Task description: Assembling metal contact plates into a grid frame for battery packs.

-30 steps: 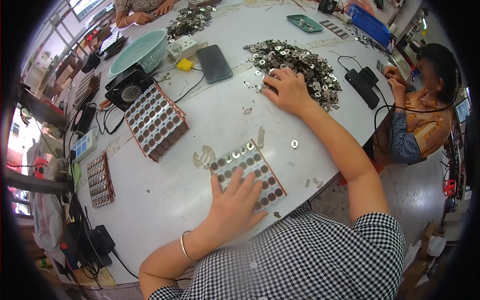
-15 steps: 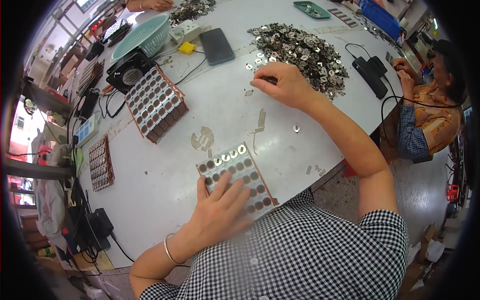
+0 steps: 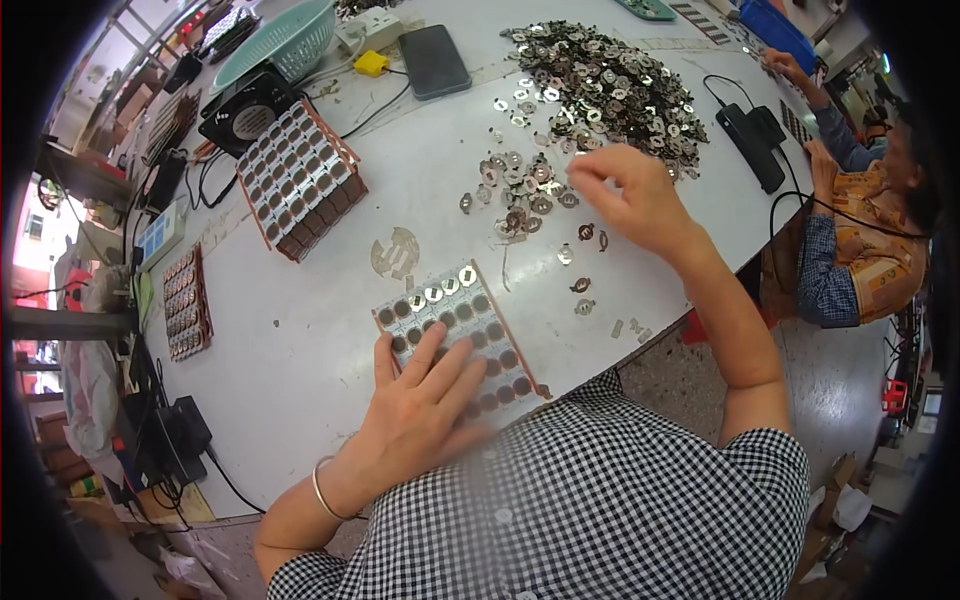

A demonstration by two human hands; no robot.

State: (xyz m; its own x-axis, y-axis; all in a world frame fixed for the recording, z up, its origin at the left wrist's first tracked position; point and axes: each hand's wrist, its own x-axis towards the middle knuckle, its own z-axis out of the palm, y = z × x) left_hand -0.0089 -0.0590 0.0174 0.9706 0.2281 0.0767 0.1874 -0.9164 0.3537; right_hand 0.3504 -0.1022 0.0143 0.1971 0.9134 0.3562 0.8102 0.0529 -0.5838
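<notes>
My left hand (image 3: 420, 400) lies flat, fingers spread, on the near half of a brown tray (image 3: 497, 318) of round dark pockets at the table's front edge. Its far row holds shiny metal discs (image 3: 442, 290). My right hand (image 3: 640, 200) hovers just right of a small scatter of metal discs (image 3: 520, 190), fingertips bent together. Whether they pinch a disc is hidden. A large heap of the same discs (image 3: 600, 80) lies beyond, at the table's far side.
A stack of filled trays (image 3: 300, 175) stands left of centre and another tray (image 3: 185, 300) lies near the left edge. A phone (image 3: 435, 60), green basket (image 3: 275, 45) and small black fan (image 3: 245, 105) sit far left. A seated person (image 3: 860, 220) works at the right.
My right hand has come back from the big heap toward me, and a small scatter of discs now lies between the heap and the tray. My left hand stays on the tray.
</notes>
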